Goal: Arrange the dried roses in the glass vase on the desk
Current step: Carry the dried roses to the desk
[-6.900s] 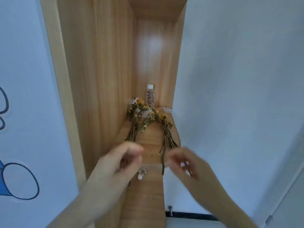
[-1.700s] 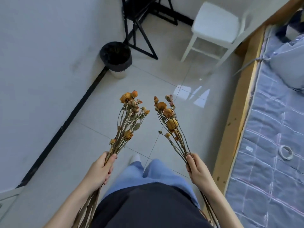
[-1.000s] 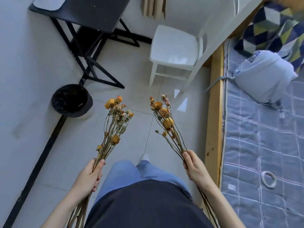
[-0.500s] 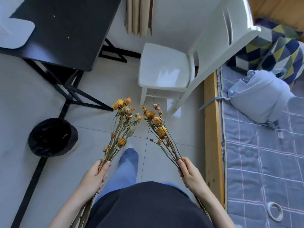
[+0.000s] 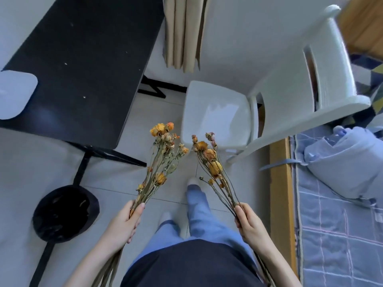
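Note:
My left hand [image 5: 124, 222] grips one bunch of dried roses [image 5: 162, 154] by the stems, orange and yellow heads pointing up and away from me. In my right hand [image 5: 249, 223] is a second bunch of dried roses [image 5: 209, 156], held the same way, its stems running down past my wrist. The two bunches are apart, over the tiled floor in front of my legs. The black desk [image 5: 83, 63] stands at the upper left. No glass vase is in view.
A white chair [image 5: 223, 112] stands ahead to the right, beside a wood-framed bed [image 5: 280, 183] with a blue checked mattress and a pale bundle [image 5: 348, 162]. A black bin [image 5: 64, 212] sits on the floor under the desk's corner. Beige curtain [image 5: 182, 32] hangs ahead. A white object [image 5: 14, 94] lies on the desk.
I took both bunches from the wooden shelf, turned, and walked forward. Desk and chair have come closer and lower in view; both hands keep their hold on the stems.

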`<move>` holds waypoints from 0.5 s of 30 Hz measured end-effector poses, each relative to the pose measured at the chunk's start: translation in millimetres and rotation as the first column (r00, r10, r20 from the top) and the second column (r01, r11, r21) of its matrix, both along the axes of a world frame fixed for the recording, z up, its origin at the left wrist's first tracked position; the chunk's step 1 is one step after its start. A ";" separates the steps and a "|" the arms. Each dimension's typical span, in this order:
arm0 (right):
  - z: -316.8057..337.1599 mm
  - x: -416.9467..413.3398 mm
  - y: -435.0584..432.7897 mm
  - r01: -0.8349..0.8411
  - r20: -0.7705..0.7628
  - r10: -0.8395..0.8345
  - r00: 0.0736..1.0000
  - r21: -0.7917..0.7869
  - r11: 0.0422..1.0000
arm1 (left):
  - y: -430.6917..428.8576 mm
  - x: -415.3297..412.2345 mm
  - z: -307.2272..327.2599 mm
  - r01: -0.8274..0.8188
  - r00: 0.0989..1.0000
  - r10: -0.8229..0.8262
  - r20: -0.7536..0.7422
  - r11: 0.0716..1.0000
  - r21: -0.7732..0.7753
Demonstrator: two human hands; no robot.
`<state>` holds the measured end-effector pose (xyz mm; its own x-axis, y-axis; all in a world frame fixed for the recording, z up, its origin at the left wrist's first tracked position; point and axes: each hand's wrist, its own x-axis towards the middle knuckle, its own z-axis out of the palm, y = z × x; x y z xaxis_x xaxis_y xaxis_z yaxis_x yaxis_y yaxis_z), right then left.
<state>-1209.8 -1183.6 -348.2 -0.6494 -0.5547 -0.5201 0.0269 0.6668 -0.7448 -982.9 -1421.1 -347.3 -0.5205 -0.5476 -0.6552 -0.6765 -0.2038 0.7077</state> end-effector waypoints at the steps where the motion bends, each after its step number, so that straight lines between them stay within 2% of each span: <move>1: -1.6 -13.9 -9.3 -0.018 0.008 0.018 1.000 0.001 1.000 | -5.1 -10.7 0.0 -0.018 1.000 0.018 0.004 1.000 0.002; 11: 4.8 -177.1 -112.5 -0.272 0.024 0.272 0.962 0.001 0.962 | -45.9 -111.3 23.1 -0.284 0.958 0.285 0.009 0.957 -0.059; 15: 13.2 -215.7 -145.8 -0.316 0.033 0.317 0.948 -0.021 0.948 | -55.3 -136.6 40.1 -0.363 0.931 0.364 -0.002 0.929 -0.069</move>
